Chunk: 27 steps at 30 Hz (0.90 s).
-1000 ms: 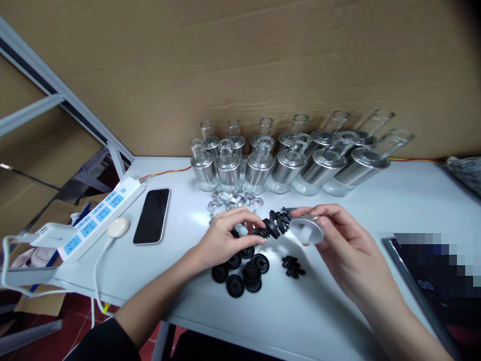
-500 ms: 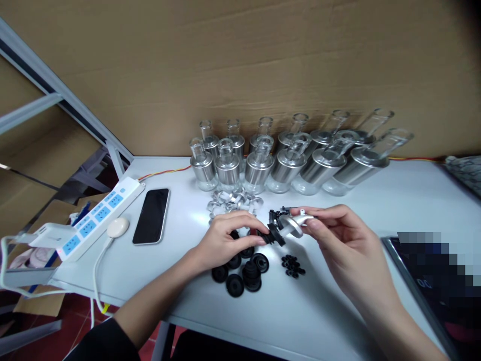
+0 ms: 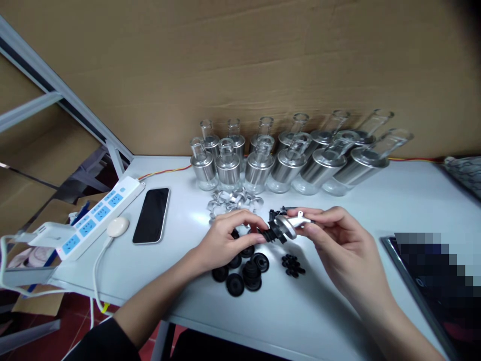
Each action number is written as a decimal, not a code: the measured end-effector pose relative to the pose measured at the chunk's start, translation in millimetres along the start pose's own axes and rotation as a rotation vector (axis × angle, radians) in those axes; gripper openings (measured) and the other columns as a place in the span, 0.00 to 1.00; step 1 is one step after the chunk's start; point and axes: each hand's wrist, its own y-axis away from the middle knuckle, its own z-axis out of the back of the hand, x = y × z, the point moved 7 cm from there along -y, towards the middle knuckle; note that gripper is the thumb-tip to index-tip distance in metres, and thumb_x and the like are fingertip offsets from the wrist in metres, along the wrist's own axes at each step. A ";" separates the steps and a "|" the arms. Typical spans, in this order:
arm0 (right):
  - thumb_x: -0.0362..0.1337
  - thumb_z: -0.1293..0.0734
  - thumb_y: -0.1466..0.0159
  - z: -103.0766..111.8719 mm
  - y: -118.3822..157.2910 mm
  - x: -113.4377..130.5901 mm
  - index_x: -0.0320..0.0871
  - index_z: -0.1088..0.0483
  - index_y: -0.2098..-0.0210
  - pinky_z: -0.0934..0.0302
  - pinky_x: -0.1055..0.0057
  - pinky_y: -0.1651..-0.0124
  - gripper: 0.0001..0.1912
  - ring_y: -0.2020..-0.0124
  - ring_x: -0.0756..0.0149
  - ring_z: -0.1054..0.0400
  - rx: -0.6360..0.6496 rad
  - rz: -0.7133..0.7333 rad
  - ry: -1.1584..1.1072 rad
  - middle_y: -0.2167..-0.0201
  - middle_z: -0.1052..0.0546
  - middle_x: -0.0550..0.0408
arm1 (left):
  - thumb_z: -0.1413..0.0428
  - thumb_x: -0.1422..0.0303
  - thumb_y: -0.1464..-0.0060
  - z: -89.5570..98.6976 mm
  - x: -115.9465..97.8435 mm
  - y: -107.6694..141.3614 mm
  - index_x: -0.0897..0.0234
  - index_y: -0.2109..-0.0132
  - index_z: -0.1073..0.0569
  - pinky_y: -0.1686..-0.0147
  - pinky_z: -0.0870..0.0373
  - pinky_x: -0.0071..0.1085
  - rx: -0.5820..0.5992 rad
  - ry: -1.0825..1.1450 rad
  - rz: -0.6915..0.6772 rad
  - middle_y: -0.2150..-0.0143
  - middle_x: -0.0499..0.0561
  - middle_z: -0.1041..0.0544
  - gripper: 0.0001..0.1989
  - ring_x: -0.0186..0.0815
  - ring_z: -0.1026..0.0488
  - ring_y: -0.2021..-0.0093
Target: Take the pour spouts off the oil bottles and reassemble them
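Observation:
My left hand [image 3: 231,235] pinches a black ribbed stopper [image 3: 271,233] at its outer end. From the right, my right hand [image 3: 338,240] grips a silver pour spout [image 3: 288,227] by its narrow tip. Stopper and spout meet between the hands, the silver disc close against the black part. Below my left hand lie several round black caps [image 3: 235,285]. A small heap of black pieces [image 3: 293,265] sits below the spout. Silver and white parts [image 3: 233,200] are piled behind my left hand, and more black pieces [image 3: 276,214] lie partly hidden behind the spout.
Two rows of glass and steel bottles [image 3: 259,168] stand along the cardboard wall. On the left are a black phone [image 3: 151,215] and a white power strip [image 3: 101,215] with cables. A dark-screened device [image 3: 424,281] lies at the right, beside my right forearm.
The silver spout has moved slightly left, and its disc now sits closer to the black stopper. The white stem that showed between them is now hidden. My left hand has barely moved.

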 end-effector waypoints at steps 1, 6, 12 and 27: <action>0.34 0.31 0.40 -0.2 0.3 -0.9 0.47 0.30 0.69 0.28 0.77 0.62 0.03 0.60 0.69 0.25 0.003 -0.004 -0.003 0.62 0.21 0.57 | 0.41 0.70 0.46 -0.4 -0.4 0.0 0.65 0.63 0.26 0.60 0.32 0.27 0.005 -0.001 -0.001 0.65 0.50 0.23 0.03 0.32 0.27 0.63; 0.37 0.29 0.42 -0.2 0.8 4.9 0.46 0.29 0.71 0.27 0.74 0.65 0.04 0.66 0.68 0.24 -0.039 0.011 0.136 0.65 0.20 0.56 | 0.41 0.69 0.46 0.0 -1.2 -0.1 0.64 0.58 0.28 0.58 0.31 0.29 0.022 -0.035 -0.015 0.62 0.50 0.24 0.08 0.32 0.27 0.62; 0.39 0.30 0.43 -2.7 0.1 12.6 0.46 0.29 0.71 0.26 0.71 0.66 0.05 0.70 0.66 0.25 -0.055 0.021 0.266 0.67 0.20 0.55 | 0.46 0.66 0.42 -6.9 -5.1 2.2 0.54 0.39 0.39 0.45 0.35 0.42 0.167 -0.123 -0.079 0.45 0.55 0.31 0.24 0.41 0.34 0.44; 0.35 0.32 0.42 -25.5 12.3 11.6 0.46 0.28 0.53 0.26 0.65 0.61 0.16 0.64 0.61 0.23 0.191 0.230 0.640 0.57 0.21 0.51 | 0.50 0.67 0.41 -18.6 -1.6 5.8 0.65 0.43 0.39 0.47 0.35 0.40 0.181 -0.439 -0.173 0.48 0.59 0.30 0.19 0.41 0.33 0.46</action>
